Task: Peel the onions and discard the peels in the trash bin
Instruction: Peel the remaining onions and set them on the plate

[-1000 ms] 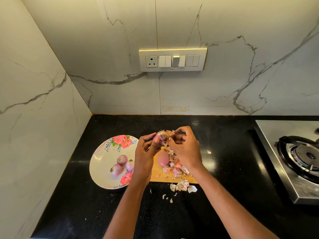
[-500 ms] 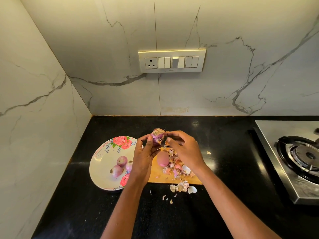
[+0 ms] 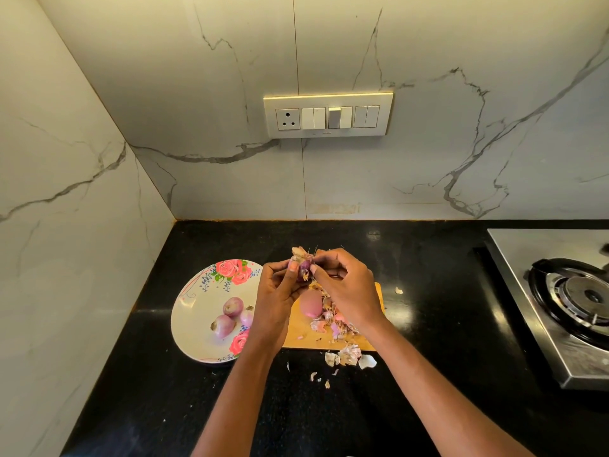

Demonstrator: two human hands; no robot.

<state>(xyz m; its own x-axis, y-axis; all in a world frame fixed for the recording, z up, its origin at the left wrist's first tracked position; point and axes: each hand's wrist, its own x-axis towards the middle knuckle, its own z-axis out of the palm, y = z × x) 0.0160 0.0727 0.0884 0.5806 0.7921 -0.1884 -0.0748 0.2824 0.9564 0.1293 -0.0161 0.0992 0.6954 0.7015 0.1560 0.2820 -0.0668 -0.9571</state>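
1. The left hand (image 3: 280, 291) gripped a small onion (image 3: 304, 266) above the cutting board (image 3: 301, 331), thumb curled against it, seemingly to steady it; the right hand (image 3: 346, 285) pinched a strip of dry skin at the onion's top, fingers bent, likely to tear it away.
2. Directly below lay a peeled onion (image 3: 311, 303) beside a heap of peels (image 3: 333, 321), so scraps would probably drop onto the board; a few peels (image 3: 349, 354) had spilled onto the black worktop (image 3: 428, 291).
3. Just left, a floral plate (image 3: 194, 311) held unpeeled onions (image 3: 229, 316), within easy reach.
4. Further right stood a gas stove (image 3: 566, 291); no trash bin was in view.
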